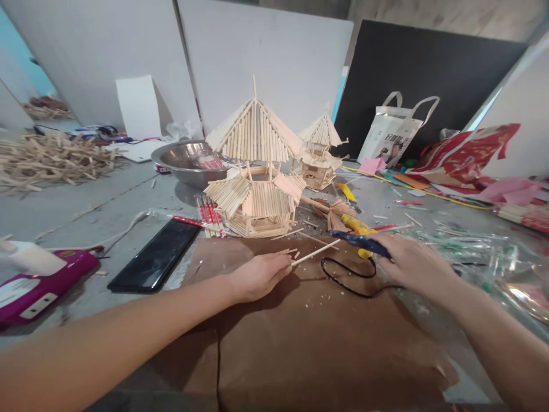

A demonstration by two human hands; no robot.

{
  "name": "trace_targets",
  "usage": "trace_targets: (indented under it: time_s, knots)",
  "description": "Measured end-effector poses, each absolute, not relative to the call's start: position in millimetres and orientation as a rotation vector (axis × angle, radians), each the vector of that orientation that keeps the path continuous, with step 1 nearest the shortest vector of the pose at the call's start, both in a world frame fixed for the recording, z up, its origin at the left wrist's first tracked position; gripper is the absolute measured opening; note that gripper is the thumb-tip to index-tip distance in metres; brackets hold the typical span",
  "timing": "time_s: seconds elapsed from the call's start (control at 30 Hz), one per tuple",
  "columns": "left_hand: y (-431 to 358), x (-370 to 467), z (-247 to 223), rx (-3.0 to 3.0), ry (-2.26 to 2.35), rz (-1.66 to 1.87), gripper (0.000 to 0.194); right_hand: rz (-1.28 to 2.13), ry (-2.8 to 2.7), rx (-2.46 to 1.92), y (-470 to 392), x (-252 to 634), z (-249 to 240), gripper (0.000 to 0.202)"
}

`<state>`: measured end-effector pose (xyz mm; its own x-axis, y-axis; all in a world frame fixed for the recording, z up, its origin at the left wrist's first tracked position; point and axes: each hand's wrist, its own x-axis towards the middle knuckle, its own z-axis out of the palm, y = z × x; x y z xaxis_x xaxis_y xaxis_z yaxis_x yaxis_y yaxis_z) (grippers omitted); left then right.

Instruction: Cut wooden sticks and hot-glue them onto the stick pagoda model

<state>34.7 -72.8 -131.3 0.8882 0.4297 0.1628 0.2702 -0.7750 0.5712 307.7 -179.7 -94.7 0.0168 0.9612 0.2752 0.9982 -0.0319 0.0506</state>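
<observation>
Evidently, a brown board (326,343) covered the littered grey table (141,194) before upright panels (266,63). The stick pagoda (257,194) stood beyond it. Your left hand (259,277) gripped a thin stick (316,252); your right hand (412,260) grasped dark pliers (362,243) beside a looping black cord (343,279).

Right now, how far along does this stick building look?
Done, it seems: both roof tiers on the front model are largely covered. In hand: a pale stick in the left hand, a dark blue tool in the right hand. Remaining, perhaps: that unattached stick and loose pieces on the brown sheet.
</observation>
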Motion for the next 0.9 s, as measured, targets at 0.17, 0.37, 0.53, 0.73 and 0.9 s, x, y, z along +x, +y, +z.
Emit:
trace_targets:
  time_s: [0.17,0.37,0.53,0.73,0.9]
  knots:
    - [-66,37,-133,2.426,0.565,0.391,0.03,-0.066,-1.652,-1.942,-184,332,-74,0.036]
    - [-63,42,-110,2.358,0.679,0.335,0.031,0.607,-1.181,-1.661,-204,341,-60,0.021]
    - [-88,56,-98,1.979,0.782,0.411,0.03,1.025,-0.989,-1.426,-224,320,-62,0.018]
    - [-116,83,-104,1.938,0.824,0.749,0.031,1.411,-0.876,-1.198,-213,278,-78,0.017]
    - [-113,87,-115,1.767,0.651,0.682,0.038,1.448,-0.82,-1.0,-195,254,-91,0.011]
